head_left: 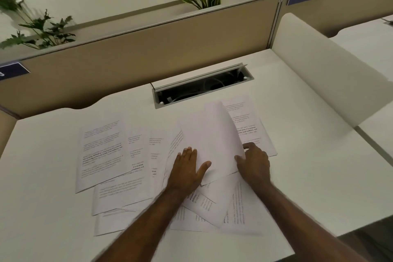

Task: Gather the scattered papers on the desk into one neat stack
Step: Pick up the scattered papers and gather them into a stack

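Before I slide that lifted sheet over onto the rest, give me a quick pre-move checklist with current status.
1. Right hand grips the lifted sheet edge: ok.
2. Left hand flat, pinning papers beneath: ok.
3. Papers already one stack: not ok, left sheets lie fanned out.
4. Cable slot closed: not ok, open behind the sheets.
5. Sheet under the right hand freed: cannot tell.

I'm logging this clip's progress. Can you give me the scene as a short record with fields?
surface: white desk
papers: printed sheets spread and overlapping, not yet stacked
left hand: flat on the sheets
right hand: gripping the edge of a curled sheet, which is lifted
behind papers: open cable tray
task state: early, no neat stack
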